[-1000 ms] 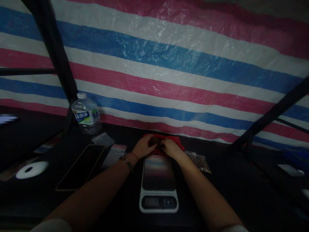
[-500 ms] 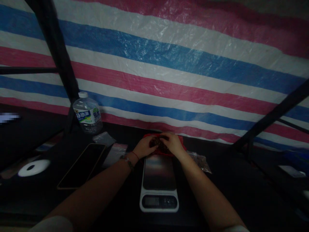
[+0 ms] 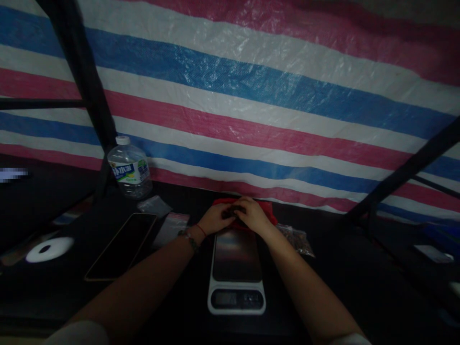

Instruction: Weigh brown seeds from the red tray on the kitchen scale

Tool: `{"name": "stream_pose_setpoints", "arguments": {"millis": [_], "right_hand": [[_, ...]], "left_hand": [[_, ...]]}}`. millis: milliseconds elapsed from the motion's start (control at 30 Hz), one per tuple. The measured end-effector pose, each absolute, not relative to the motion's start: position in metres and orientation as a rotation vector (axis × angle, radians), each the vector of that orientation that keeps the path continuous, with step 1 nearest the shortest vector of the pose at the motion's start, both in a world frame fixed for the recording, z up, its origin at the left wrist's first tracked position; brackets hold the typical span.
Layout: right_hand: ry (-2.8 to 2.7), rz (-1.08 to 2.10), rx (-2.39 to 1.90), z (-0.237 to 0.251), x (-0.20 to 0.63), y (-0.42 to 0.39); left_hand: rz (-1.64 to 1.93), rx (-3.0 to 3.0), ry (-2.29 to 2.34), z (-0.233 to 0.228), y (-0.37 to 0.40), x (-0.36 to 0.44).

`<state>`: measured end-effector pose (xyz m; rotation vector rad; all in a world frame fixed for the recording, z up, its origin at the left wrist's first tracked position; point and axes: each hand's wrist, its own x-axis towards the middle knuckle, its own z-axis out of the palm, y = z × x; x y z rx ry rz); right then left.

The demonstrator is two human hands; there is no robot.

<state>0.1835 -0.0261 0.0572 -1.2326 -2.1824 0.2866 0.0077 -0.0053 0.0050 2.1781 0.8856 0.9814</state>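
Just below mid-frame, the left hand (image 3: pixel 214 218), dark bits (image 3: pixel 234 211) and the right hand (image 3: pixel 255 216) meet at a red container (image 3: pixel 266 208), long axis left-right, fingers curled, whether clamped I cannot tell, on a black tabletop (image 3: pixel 359 258) before a striped tarp (image 3: pixel 251 115).

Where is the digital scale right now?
In the head view, the digital scale is at lower centre on the black table, just on the near side of the red container, where the left hand and right hand are.
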Motion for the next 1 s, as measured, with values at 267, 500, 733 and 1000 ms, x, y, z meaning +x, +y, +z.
{"name": "stream_pose_setpoints", "arguments": {"millis": [267,500,733,1000], "right_hand": [[-2.180,0.279,-1.267,0.055,0.185,-0.023],[-2.209,0.191,-1.483,0.057,0.195,-0.022],[-2.197,0.205,-1.558,0.049,0.195,-0.020],[-2.029,0.431,-1.282,0.037,0.183,-0.018]], "left_hand": [[0.996,2.168,0.873,0.007,-0.006,0.007],[1.093,2.215,1.020,0.006,-0.004,0.007],[1.106,2.283,1.005,0.005,-0.002,0.007],[1.060,2.275,0.973,0.002,-0.002,0.009]]}}
